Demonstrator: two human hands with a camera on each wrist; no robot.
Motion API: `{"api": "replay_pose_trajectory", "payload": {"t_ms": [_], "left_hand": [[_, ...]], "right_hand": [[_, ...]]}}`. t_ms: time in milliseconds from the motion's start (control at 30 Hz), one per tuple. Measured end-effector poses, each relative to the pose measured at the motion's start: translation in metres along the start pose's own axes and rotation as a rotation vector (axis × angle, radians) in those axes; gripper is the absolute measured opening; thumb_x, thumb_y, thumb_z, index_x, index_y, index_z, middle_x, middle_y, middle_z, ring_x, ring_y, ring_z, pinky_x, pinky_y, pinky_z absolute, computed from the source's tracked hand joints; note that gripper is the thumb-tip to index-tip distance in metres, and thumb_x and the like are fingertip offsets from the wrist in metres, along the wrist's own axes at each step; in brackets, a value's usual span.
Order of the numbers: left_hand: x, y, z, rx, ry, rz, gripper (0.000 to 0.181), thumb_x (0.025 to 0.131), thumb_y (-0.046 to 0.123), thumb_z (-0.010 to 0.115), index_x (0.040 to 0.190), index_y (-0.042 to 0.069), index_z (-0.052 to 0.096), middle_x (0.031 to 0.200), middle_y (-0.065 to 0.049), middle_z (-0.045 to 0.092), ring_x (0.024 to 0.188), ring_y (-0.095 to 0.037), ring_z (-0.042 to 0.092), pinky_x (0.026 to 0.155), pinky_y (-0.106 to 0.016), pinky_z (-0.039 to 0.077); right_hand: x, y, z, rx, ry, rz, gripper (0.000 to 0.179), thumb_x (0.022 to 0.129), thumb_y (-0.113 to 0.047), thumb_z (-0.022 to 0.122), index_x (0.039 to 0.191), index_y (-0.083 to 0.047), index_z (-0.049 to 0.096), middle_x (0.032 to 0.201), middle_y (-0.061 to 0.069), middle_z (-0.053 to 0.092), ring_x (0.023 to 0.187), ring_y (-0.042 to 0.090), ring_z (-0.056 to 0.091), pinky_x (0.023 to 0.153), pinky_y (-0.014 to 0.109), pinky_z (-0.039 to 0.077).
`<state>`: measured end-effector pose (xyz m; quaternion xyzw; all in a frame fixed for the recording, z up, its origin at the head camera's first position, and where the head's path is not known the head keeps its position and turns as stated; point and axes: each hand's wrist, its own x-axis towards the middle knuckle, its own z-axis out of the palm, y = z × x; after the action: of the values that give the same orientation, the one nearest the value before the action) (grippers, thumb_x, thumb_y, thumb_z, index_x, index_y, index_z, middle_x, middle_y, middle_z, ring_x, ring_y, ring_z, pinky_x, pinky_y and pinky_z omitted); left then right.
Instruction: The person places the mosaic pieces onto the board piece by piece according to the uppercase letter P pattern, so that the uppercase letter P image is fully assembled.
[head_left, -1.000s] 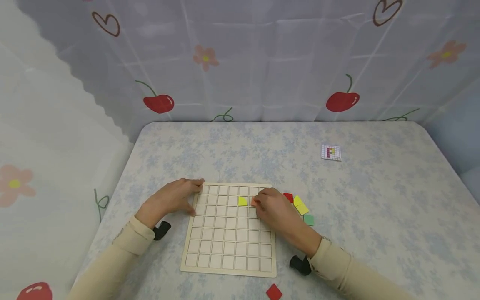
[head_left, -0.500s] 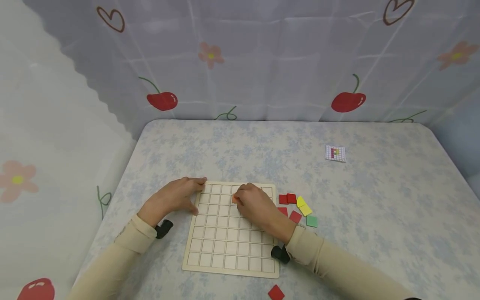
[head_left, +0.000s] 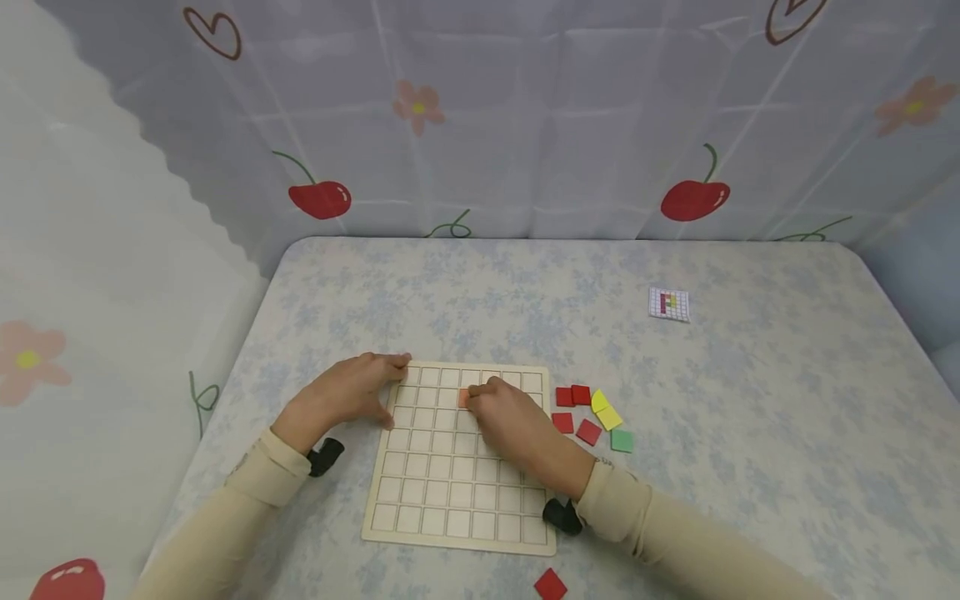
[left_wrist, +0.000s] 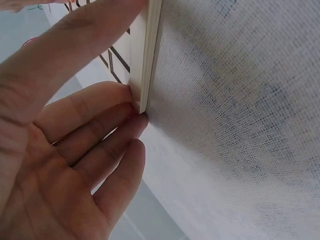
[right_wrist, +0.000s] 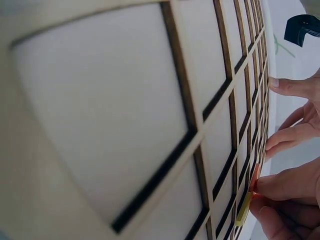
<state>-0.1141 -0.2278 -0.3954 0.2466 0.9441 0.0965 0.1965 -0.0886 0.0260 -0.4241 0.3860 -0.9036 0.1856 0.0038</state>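
Observation:
A pale wooden grid board point(head_left: 459, 500) lies on the table. My left hand point(head_left: 348, 393) touches its upper left corner and left edge. In the left wrist view the thumb and fairly straight fingers point(left_wrist: 82, 107) meet the board's rim. Over the upper part of the grid, my right hand point(head_left: 517, 425) pinches a small orange square tile point(head_left: 463, 398) at a cell. The right wrist view shows thumb and fingers at the orange tile point(right_wrist: 255, 176), beside a yellow tile point(right_wrist: 243, 210) on the board. That yellow tile is hidden beneath the right hand in the head view.
Right of the board lie several red tiles point(head_left: 588, 432), yellow pieces point(head_left: 609, 417) and a green square point(head_left: 622, 441). One red tile point(head_left: 551, 584) lies below the board's near edge. A small card with a coloured grid point(head_left: 669, 304) lies farther back on the right.
My right hand has moved left across the grid with the orange tile, over the yellow tile, which it now hides. More red tiles have come into view. The left hand keeps its place.

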Motion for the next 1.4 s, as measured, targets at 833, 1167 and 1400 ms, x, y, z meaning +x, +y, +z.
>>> {"api": "replay_pose_trajectory", "payload": {"t_ms": [833, 1167, 1400], "left_hand": [[0.001, 0.001, -0.002, 0.01, 0.003, 0.0, 0.068, 0.068, 0.024, 0.09, 0.128, 0.001, 0.065, 0.149, -0.019, 0.044, 0.127, -0.038, 0.051, 0.093, -0.046, 0.053], [0.0, 0.003, -0.004, 0.0, -0.005, -0.011, 0.071, 0.068, 0.022, 0.091, 0.129, -0.001, 0.063, 0.149, -0.019, 0.043, 0.128, -0.037, 0.05, 0.094, -0.046, 0.052], [0.0, 0.004, -0.004, 0.015, 0.003, 0.002, 0.069, 0.068, 0.022, 0.091, 0.127, -0.001, 0.065, 0.148, -0.02, 0.044, 0.125, -0.038, 0.052, 0.093, -0.045, 0.053]], "right_hand": [[-0.033, 0.024, -0.021, 0.055, 0.06, 0.172, 0.018, 0.088, 0.006, 0.067, 0.103, -0.001, 0.074, 0.114, 0.011, 0.069, 0.105, 0.028, 0.063, 0.08, 0.034, 0.058], [-0.061, 0.053, -0.032, 0.112, 0.096, 0.338, 0.014, 0.09, 0.005, 0.064, 0.101, 0.002, 0.072, 0.106, 0.011, 0.07, 0.098, 0.029, 0.061, 0.078, 0.039, 0.056], [-0.075, 0.067, -0.037, 0.149, 0.079, 0.439, 0.028, 0.085, 0.008, 0.066, 0.113, 0.008, 0.069, 0.114, 0.018, 0.068, 0.105, 0.036, 0.061, 0.084, 0.046, 0.056]]}}
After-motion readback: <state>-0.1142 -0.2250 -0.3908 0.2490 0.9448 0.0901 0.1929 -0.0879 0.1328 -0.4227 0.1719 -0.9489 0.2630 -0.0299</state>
